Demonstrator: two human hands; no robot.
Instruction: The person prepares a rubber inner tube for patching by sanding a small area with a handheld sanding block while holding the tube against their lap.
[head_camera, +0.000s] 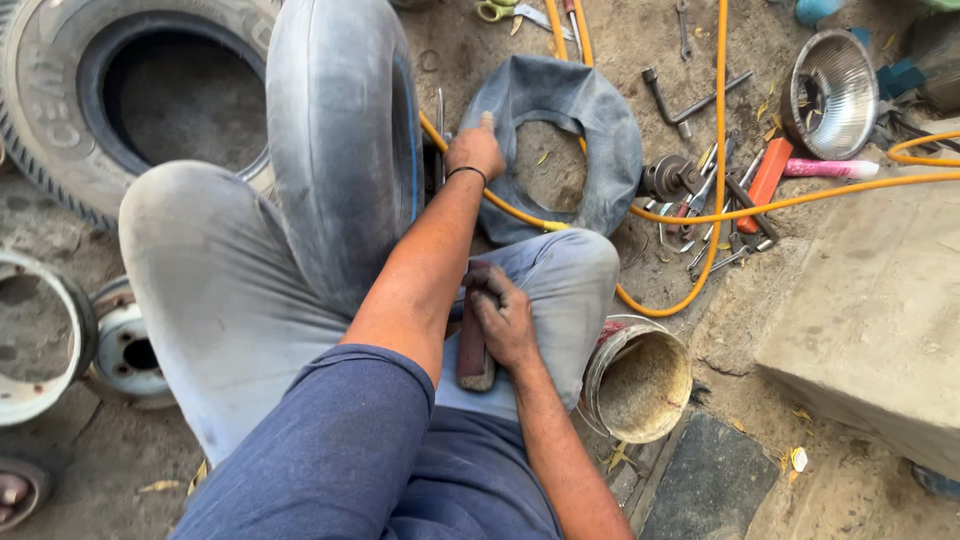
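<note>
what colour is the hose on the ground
Yellow-orange; the hose shows best in the head view.

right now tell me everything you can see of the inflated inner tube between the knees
The inflated inner tube is dark grey, dusty rubber with a thin blue line along one side. It stands upright on edge between the person's knees, only its upper arc in view. The left hand presses its far side; the trouser legs touch its lower part. The right hand holds a reddish block apart from it.
</note>
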